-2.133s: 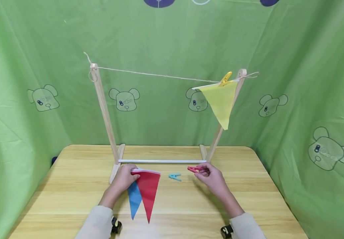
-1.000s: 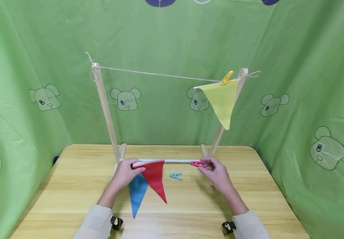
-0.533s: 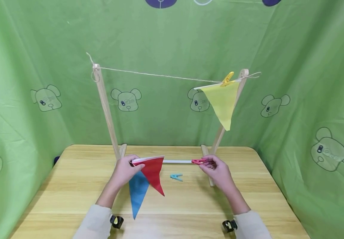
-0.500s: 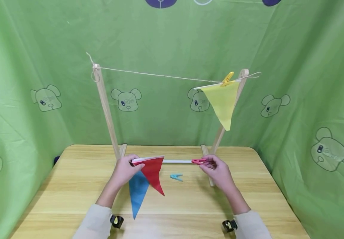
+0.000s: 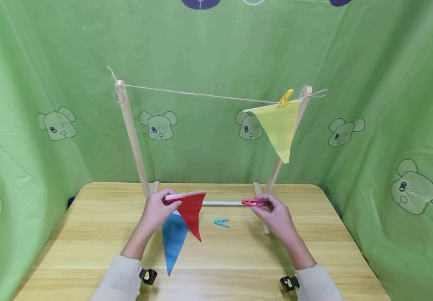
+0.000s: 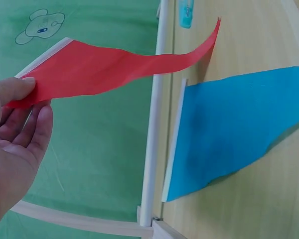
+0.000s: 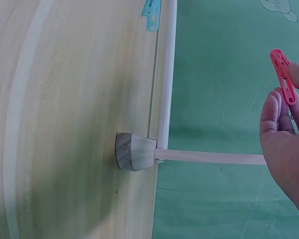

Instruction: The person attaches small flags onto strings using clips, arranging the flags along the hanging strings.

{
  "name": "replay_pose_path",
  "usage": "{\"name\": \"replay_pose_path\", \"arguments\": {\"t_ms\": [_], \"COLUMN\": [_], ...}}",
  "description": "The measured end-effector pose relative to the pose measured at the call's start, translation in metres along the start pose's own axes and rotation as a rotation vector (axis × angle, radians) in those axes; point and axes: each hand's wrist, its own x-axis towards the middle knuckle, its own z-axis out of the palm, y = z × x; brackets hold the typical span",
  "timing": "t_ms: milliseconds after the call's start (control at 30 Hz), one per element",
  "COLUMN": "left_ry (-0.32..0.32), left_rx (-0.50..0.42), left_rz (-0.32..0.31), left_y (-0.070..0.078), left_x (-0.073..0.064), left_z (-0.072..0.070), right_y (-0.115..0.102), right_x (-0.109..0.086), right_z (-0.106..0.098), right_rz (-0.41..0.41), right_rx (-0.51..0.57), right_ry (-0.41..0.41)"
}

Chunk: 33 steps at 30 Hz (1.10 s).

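My left hand [image 5: 157, 209] pinches a red triangular flag [image 5: 191, 213] by the left part of its white top edge, thumb in front. In the left wrist view the red flag's tip curls up, and a blue triangular flag [image 6: 234, 134] lies flat on the table below it. Between the thumb and fingers of my right hand [image 5: 274, 212] is a red clothespin [image 7: 283, 74]. A light blue clothespin [image 5: 222, 222] lies on the table between the hands. Up on the string [image 5: 201, 95], a yellow clothespin [image 5: 285, 98] holds a yellow flag [image 5: 279, 127].
Two wooden posts [image 5: 133, 133] carry the string, tied at both tops. A white rod [image 5: 222, 203] joins them low down, behind the hands. The wooden table [image 5: 239, 259] ends at a green curtain [image 5: 209, 154] printed with bear heads.
My left hand has lifted the red flag up and away from the blue one, which stays on the table. My right hand has risen slightly with the red clothespin.
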Motion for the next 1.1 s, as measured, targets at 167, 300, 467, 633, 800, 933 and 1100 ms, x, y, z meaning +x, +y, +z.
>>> {"name": "replay_pose_path", "arguments": {"t_ms": [167,300,467,633,800,933,1100], "left_ry": [0.006,0.004,0.011,0.025,0.025,0.042,0.069], "left_rx": [-0.044,-0.080,-0.089,-0.142,-0.229,-0.278,-0.357], "left_rz": [0.068,0.092,0.120,0.144,0.161,0.157,0.133], "left_y": [0.006,0.010,0.014,0.018,0.019,0.020,0.024], "left_x": [0.003,0.005,0.005,0.006,0.011,0.013,0.015], "left_z": [-0.002,-0.004,-0.006,-0.004,-0.002,-0.002,0.000], "right_y": [-0.003,-0.008,-0.013,-0.018,-0.022,-0.028,-0.040], "right_x": [0.002,0.004,0.006,0.007,0.009,0.011,0.012], "right_z": [-0.002,-0.003,-0.003,-0.003,-0.004,-0.006,-0.010], "right_rz": [-0.012,-0.019,-0.021,-0.042,-0.064,-0.086,-0.105], "right_rx": [0.010,0.012,0.026,0.021,0.025,0.029,0.052], "right_ry": [0.001,0.004,0.008,0.012,0.017,0.020,0.021]}}
